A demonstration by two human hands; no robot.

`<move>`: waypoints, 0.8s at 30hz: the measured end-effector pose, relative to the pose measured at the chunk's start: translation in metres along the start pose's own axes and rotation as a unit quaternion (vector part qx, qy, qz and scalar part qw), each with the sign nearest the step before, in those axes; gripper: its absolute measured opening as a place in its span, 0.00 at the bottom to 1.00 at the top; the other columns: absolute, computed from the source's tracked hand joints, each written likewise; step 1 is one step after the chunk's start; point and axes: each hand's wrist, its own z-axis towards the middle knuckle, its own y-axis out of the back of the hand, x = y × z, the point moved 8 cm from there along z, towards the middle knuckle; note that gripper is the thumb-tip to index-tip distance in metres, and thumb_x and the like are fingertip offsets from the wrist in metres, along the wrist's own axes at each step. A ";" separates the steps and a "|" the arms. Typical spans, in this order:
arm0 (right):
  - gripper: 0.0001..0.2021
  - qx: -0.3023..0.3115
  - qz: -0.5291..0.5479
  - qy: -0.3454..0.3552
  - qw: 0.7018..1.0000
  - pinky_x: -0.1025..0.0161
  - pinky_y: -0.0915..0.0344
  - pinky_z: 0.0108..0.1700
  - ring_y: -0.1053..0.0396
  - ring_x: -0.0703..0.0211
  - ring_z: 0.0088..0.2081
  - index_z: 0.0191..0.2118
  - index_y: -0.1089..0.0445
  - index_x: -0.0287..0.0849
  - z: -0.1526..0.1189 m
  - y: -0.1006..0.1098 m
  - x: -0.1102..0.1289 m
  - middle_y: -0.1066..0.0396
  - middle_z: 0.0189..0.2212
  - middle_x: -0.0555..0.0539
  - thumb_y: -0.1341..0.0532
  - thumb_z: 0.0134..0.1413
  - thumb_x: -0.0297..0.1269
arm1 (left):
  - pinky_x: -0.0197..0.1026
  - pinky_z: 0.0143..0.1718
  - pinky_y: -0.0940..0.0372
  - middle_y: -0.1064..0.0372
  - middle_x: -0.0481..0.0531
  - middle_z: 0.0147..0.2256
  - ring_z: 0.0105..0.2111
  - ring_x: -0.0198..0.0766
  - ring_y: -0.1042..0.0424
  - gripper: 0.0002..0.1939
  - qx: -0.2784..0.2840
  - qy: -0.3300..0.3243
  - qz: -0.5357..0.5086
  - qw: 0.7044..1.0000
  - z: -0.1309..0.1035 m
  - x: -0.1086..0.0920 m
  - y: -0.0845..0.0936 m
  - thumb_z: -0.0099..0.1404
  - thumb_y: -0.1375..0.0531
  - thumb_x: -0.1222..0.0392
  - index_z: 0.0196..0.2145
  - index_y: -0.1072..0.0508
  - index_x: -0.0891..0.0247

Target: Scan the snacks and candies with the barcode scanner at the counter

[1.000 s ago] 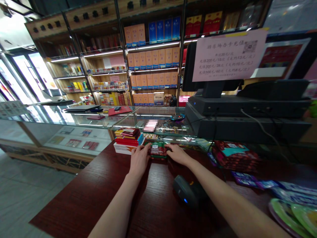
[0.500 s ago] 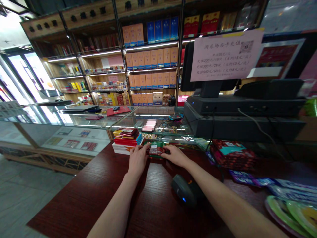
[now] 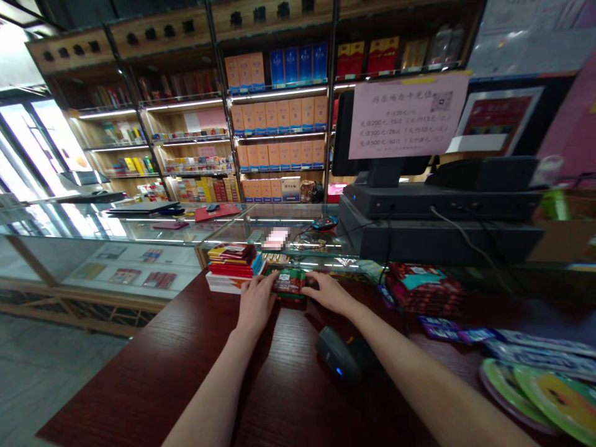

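A green and dark red packet [image 3: 287, 282] lies on the dark wooden counter [image 3: 186, 366], held from both sides. My left hand [image 3: 257, 299] has its fingers closed on the packet's left end, and my right hand [image 3: 328, 292] grips the right end. Just left of my left hand stands a stack of boxes and packets [image 3: 233, 267], white at the bottom, red and yellow above. A black handheld scanner [image 3: 339, 354] with a blue light lies below my right hand, beside my right forearm.
Dark red packets [image 3: 421, 288] are stacked at the right. Purple packets [image 3: 440, 329] and green round packages [image 3: 544, 391] lie nearer. A monitor with a pink sign [image 3: 405, 118] stands behind them. A glass display counter [image 3: 214, 231] runs behind my hands, with stocked shelves beyond.
The view has shifted slightly. Both hands remain at the ends of the green packet, which lies in the same place beside the stack.
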 end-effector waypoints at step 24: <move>0.21 -0.165 -0.131 -0.002 0.978 0.53 0.39 0.59 0.33 0.49 0.55 0.56 0.29 0.42 -0.092 0.137 -0.038 0.26 0.52 0.41 0.39 0.57 0.33 | 0.53 0.55 0.44 0.25 0.53 0.49 0.51 0.48 0.31 0.17 0.014 -0.133 -0.050 0.990 0.015 -0.081 0.003 0.67 0.44 0.63 0.53 0.29 0.56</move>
